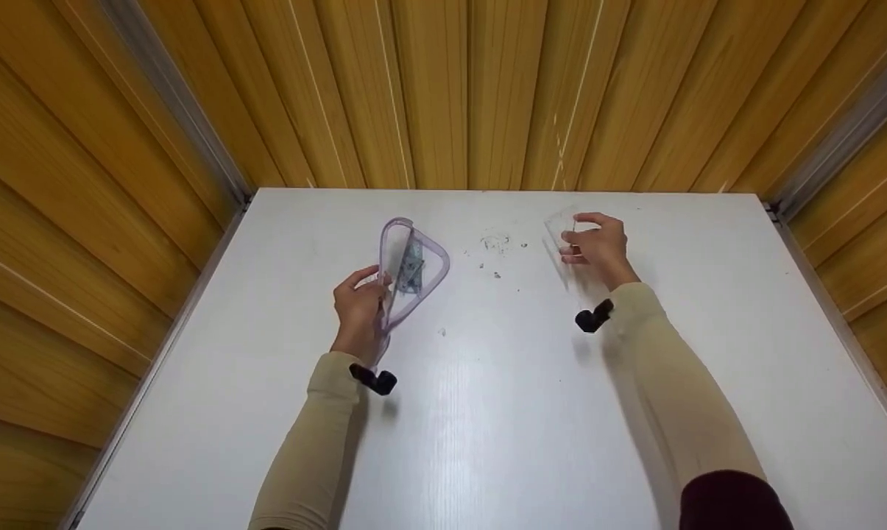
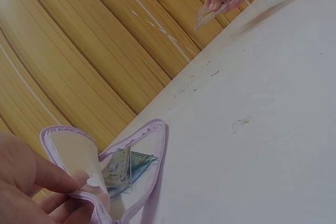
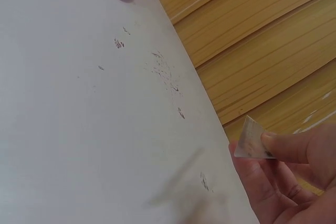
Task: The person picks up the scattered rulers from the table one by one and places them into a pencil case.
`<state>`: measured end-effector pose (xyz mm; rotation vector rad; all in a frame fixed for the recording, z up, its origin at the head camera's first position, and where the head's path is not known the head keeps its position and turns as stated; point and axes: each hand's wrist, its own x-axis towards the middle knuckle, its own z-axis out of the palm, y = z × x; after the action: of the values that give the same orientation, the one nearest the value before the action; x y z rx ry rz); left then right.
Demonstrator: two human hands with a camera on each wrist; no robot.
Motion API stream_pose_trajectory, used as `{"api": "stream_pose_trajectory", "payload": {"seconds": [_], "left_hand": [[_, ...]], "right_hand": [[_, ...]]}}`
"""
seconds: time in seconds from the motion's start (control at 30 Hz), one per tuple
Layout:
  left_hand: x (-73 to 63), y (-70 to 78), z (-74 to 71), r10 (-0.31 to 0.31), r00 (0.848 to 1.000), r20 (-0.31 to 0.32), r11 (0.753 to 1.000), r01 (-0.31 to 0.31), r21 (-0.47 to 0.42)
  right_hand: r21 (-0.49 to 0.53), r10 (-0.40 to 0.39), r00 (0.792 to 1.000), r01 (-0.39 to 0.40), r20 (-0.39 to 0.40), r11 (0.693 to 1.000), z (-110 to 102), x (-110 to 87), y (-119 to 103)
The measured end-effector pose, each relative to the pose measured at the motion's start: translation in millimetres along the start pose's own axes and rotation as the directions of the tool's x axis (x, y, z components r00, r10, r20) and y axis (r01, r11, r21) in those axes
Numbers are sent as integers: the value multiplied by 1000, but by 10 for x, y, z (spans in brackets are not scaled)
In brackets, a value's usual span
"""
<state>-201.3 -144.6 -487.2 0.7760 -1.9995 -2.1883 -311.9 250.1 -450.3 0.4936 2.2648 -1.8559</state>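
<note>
In the head view, my left hand [image 1: 358, 303] grips one side of a see-through zip pouch [image 1: 444, 261] with purple edging. The pouch gapes open, its flap lifted under the thumb and fingers. Inside lie several bluish-green clear plastic pieces [image 2: 118, 169] with printed markings, like rulers or set squares. Over the back right of the table, my right hand [image 1: 602, 244] pinches a clear plastic piece [image 3: 250, 141] with a pointed corner, thumb on one face and fingers behind. It resembles a set square, but I cannot tell its full shape.
Dark smudges and scuffs [image 1: 496, 241] mark the white table [image 1: 487, 412] between the hands. Wood-patterned panels [image 1: 465, 88] rise along the table's back edge and on both sides. A small black camera mount [image 1: 594, 316] sticks out from each wrist.
</note>
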Motion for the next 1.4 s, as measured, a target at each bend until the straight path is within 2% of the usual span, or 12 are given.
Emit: {"api": "stream_pose_trajectory", "payload": {"seconds": [0.17,0.43,0.87,1.13,1.4], "left_hand": [[-2,-1,-3,-15,1000,-8,1000,15,-1],[16,-1,-4,23,999,-26,999,-22,42],[11,18,-1,12,1000,-6,1000,-12,1],[8,7,1,-11,1000,-3,999,11,30],[2,7,-4,40,999,0,999,-40,30]], "right_hand": [[-4,-15,1000,15,21,1000,79,5,-25],[7,-33,999,33,38,999,186,5,-46],[52,-29,997,26,76,998,390,21,-88],[58,-34,996,29,85,998,542,-3,-86],[3,-83,994,83,65,997,705,-11,-89]]}}
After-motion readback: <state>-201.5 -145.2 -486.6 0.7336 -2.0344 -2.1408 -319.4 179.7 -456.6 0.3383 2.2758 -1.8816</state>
